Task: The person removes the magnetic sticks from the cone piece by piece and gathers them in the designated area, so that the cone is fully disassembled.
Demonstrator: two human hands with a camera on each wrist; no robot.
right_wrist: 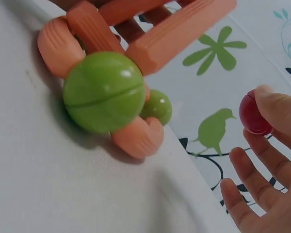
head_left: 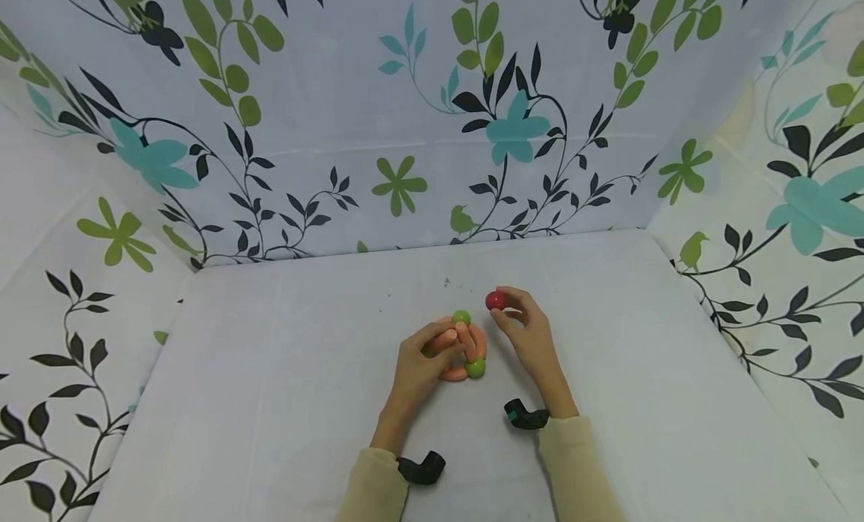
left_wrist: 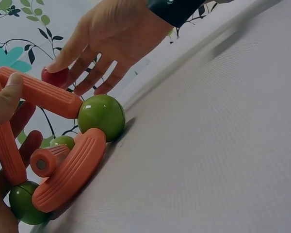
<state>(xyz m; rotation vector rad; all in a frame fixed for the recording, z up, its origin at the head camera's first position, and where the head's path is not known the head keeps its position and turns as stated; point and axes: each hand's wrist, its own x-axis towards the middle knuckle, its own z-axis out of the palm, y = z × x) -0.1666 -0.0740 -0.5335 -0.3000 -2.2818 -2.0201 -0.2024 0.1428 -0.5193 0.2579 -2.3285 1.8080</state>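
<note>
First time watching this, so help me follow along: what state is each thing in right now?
Red ball: pinched, not joined to anything
Green balls: touching orange bars
Orange bars: assembled with the green balls, one showing a bare end
Left hand: gripping the orange bars
Right hand: pinching the red ball
Black wrist devices: worn, one per wrist

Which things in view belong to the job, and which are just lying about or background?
Job:
red ball, pinched in right hand
rods, gripped by left hand
green balls, touching rods

Background:
table
patterned cloth, behind it
wrist cameras, worn
</note>
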